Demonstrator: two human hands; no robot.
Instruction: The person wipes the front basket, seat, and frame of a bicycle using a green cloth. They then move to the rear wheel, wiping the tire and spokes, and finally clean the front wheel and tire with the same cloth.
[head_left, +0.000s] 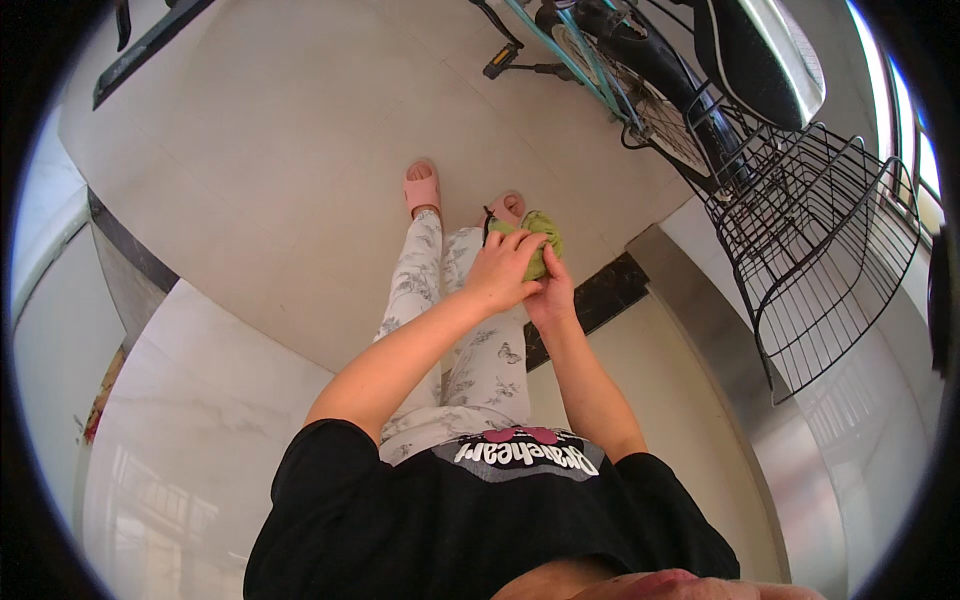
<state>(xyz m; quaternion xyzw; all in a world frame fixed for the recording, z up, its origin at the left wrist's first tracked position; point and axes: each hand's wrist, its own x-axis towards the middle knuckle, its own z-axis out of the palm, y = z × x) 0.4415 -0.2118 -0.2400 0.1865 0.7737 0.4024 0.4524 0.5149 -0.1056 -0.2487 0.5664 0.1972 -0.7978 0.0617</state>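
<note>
A small green fabric bundle (541, 229), wrinkled and with a thin dark cord or strap at its left side, is held out in front of my thighs. My left hand (501, 274) lies over it with the fingers bent across its near side. From the right, my right hand (553, 294) grips its lower edge, the thumb pressed along the cloth. The two hands touch, and they hide much of the bundle. Below it are my feet in pink slippers (421, 187) on the tiled floor (300, 172).
At the upper right stands a bicycle with a turquoise frame (592, 67), a black saddle (750, 60) and a black wire basket (817, 262). Glossy pale wall panels (202, 435) flank me. A dark bar (150, 56) juts in at the upper left.
</note>
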